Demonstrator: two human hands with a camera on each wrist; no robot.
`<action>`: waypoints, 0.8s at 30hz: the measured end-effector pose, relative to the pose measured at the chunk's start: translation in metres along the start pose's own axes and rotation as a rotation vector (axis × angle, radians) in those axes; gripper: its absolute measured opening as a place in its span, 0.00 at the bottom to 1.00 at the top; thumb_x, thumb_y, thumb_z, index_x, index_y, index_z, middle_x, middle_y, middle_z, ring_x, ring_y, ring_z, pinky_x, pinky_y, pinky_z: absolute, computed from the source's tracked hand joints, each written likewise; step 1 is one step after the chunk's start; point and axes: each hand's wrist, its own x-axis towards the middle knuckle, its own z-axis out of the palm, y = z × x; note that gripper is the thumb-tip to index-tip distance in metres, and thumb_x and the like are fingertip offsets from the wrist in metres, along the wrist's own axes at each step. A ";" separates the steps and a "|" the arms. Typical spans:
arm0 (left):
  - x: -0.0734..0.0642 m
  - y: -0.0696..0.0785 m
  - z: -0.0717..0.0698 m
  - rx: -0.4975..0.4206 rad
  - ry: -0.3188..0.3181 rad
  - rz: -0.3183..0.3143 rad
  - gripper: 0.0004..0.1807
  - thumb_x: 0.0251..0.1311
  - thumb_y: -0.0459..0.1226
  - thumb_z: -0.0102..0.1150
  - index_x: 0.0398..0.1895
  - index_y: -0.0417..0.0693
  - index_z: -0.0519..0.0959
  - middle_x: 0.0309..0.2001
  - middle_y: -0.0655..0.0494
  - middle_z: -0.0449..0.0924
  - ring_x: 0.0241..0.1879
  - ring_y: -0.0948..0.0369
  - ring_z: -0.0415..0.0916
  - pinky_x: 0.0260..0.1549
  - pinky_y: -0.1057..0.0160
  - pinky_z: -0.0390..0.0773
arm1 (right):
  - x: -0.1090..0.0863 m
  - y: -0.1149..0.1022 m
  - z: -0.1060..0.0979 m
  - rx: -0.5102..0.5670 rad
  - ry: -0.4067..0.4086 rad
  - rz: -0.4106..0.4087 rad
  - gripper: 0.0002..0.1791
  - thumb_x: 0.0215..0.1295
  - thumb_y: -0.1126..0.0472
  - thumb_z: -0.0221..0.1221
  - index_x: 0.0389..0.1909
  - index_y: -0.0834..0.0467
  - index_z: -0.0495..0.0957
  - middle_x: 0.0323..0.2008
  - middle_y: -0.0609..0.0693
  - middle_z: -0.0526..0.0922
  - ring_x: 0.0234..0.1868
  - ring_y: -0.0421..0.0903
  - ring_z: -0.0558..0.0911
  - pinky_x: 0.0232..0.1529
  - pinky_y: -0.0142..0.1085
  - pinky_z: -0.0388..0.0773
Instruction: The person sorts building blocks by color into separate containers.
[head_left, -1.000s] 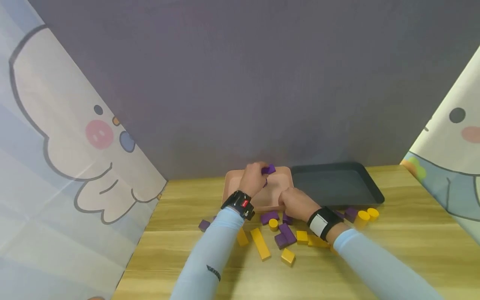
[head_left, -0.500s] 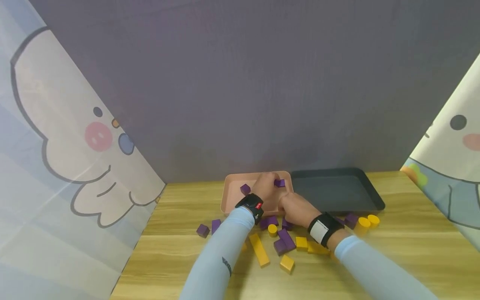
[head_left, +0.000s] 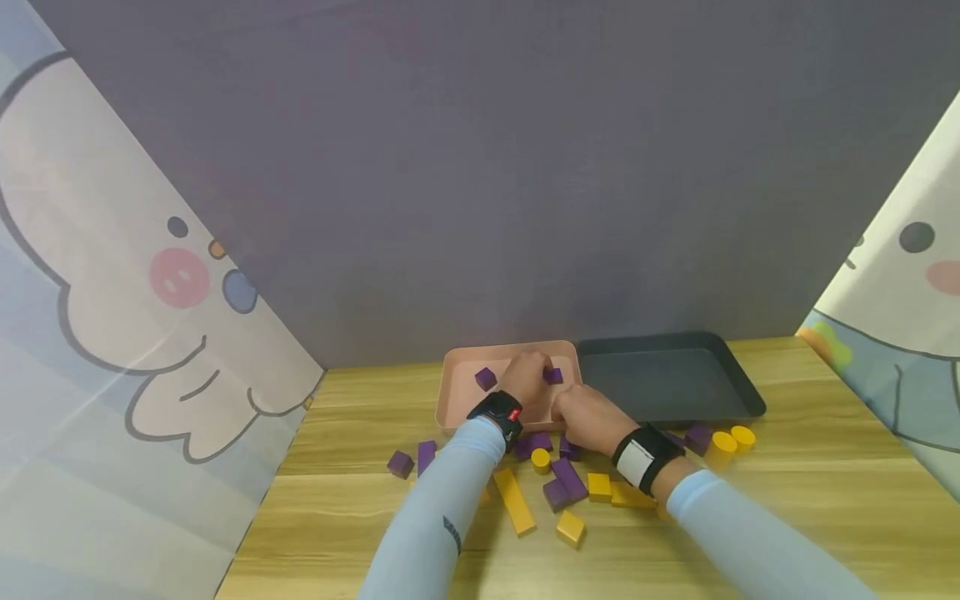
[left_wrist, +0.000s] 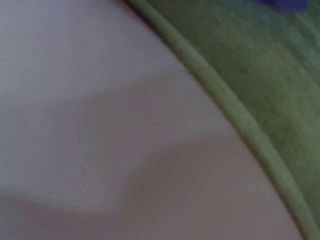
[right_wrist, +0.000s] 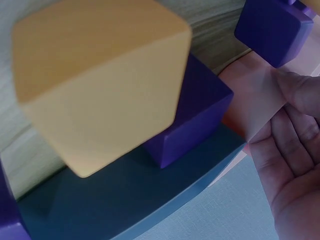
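Inside the pink tray my left hand reaches down and pinches a small purple block near the tray's right side. The fingertips are partly hidden behind the hand. Another purple block lies in the tray, to the left of that hand. My right hand holds the tray's near right corner. In the right wrist view, the thumb and curled fingers are at the pink rim. The left wrist view shows only a blurred pale surface and a greenish edge.
A dark grey tray stands against the pink one on the right. Before the trays lie several purple and yellow blocks, including a long yellow block, a yellow cube and a yellow cylinder. A grey wall rises behind.
My left hand has lowered the purple block from above the far rim into the pink tray. The right hand stays at the tray's corner. The head view has shifted slightly.
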 end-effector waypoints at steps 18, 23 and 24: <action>-0.034 0.008 -0.036 -0.074 0.080 -0.029 0.14 0.66 0.34 0.63 0.54 0.47 0.85 0.53 0.54 0.88 0.39 0.60 0.84 0.38 0.68 0.81 | 0.000 0.002 0.004 0.009 0.014 -0.032 0.16 0.47 0.75 0.69 0.16 0.50 0.79 0.15 0.39 0.62 0.22 0.39 0.62 0.26 0.33 0.60; -0.057 0.009 -0.053 -0.089 0.125 -0.008 0.13 0.67 0.36 0.62 0.53 0.46 0.85 0.48 0.52 0.89 0.41 0.60 0.84 0.40 0.66 0.83 | -0.001 0.001 0.004 -0.003 0.024 -0.030 0.18 0.48 0.75 0.68 0.14 0.49 0.78 0.15 0.39 0.62 0.22 0.40 0.63 0.26 0.33 0.62; -0.063 0.009 -0.057 -0.102 0.135 -0.003 0.12 0.68 0.36 0.62 0.52 0.47 0.85 0.47 0.53 0.89 0.41 0.60 0.84 0.41 0.65 0.83 | -0.001 0.001 0.004 -0.002 0.022 -0.022 0.17 0.48 0.75 0.68 0.15 0.50 0.79 0.14 0.39 0.64 0.22 0.40 0.64 0.26 0.33 0.64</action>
